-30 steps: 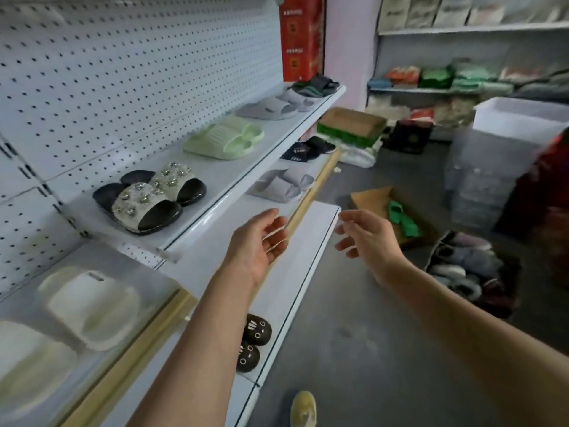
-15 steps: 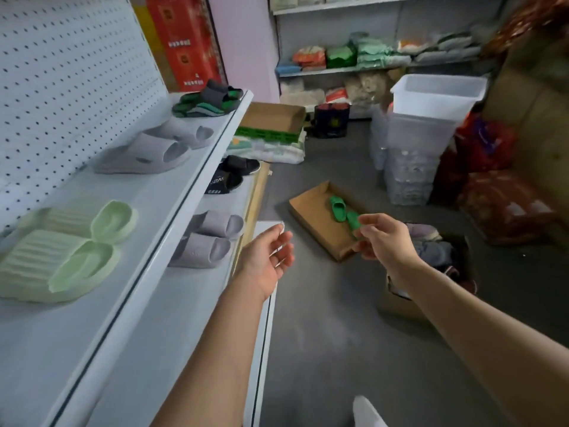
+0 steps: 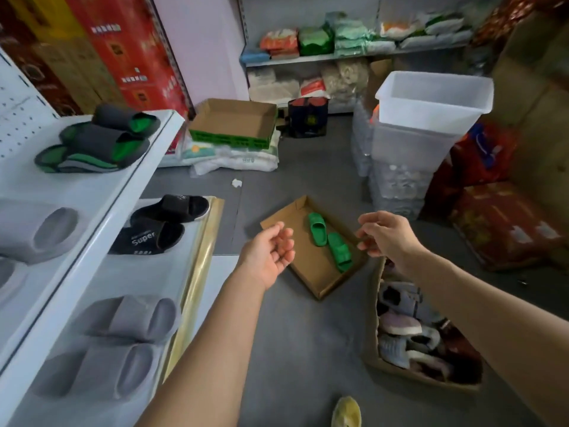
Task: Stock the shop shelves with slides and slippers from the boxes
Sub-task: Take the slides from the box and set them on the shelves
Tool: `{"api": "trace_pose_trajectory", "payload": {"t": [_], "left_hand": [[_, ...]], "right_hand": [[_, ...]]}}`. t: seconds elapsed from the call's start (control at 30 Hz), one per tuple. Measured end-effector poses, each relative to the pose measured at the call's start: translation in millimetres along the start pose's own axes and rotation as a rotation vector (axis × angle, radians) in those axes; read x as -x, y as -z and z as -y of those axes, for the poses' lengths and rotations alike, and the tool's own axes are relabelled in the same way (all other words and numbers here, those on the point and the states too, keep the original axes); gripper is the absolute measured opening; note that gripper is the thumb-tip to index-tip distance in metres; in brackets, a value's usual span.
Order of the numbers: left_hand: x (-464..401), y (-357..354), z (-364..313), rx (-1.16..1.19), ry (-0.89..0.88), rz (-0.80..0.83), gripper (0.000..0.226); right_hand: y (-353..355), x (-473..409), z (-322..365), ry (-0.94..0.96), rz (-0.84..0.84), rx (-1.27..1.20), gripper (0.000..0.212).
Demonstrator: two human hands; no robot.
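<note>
Both hands are out in front of you and hold nothing: your left hand is palm up with fingers loosely curled, your right hand has fingers relaxed and drooping. Between and just beyond them, on the floor, lies a flat cardboard box with a pair of green slides in it, laid end to end. Below your right forearm sits a second cardboard box heaped with mixed slippers, grey, pink and blue. Left of your left hand are the white shelves: upper shelf carries dark grey-and-green slides and, nearer you, a grey slide; lower shelf carries black slides and a pair of grey slides side by side. Beyond your right hand stands a stack of clear plastic bins. Beyond your left hand, an open cardboard tray rests on a green crate atop white bags. Far wall shelf holds bagged goods, blurred.
</note>
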State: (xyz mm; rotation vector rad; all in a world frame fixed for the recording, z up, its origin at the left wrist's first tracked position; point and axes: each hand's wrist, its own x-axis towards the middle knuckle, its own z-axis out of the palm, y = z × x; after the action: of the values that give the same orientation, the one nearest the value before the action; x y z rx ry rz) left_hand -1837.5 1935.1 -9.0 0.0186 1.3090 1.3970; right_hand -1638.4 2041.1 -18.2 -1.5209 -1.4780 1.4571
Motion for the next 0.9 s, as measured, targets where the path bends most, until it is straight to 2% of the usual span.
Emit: {"api": "trace_pose_trajectory", "payload": {"t": [0.13,0.27,0.57,0.73,0.9], "left_hand": [[-73,-30,-29,0.015,0.030,-0.020,0.013],[-149,-49,-59,-0.002,0.052,-0.050,0.005],[-382,-100,-127,-0.099,0.194,-0.066,0.007],[-513,-115,-129,-0.170,0.256,-0.096,0.008],[-632,-106,-74,-0.186,0.357,-0.105,0.011]], "right_hand": [[2,-83,15,-0.059,0.028,0.040,0.020],[-11,-165,17,-0.099,0.061,0.069,0.021],[-65,-395,-2,-0.265,0.069,0.069,0.017],[-87,-508,-54,-0.369,0.071,0.132,0.018],[-99,-588,-155,-0.510,0.059,0.237,0.026]]}}
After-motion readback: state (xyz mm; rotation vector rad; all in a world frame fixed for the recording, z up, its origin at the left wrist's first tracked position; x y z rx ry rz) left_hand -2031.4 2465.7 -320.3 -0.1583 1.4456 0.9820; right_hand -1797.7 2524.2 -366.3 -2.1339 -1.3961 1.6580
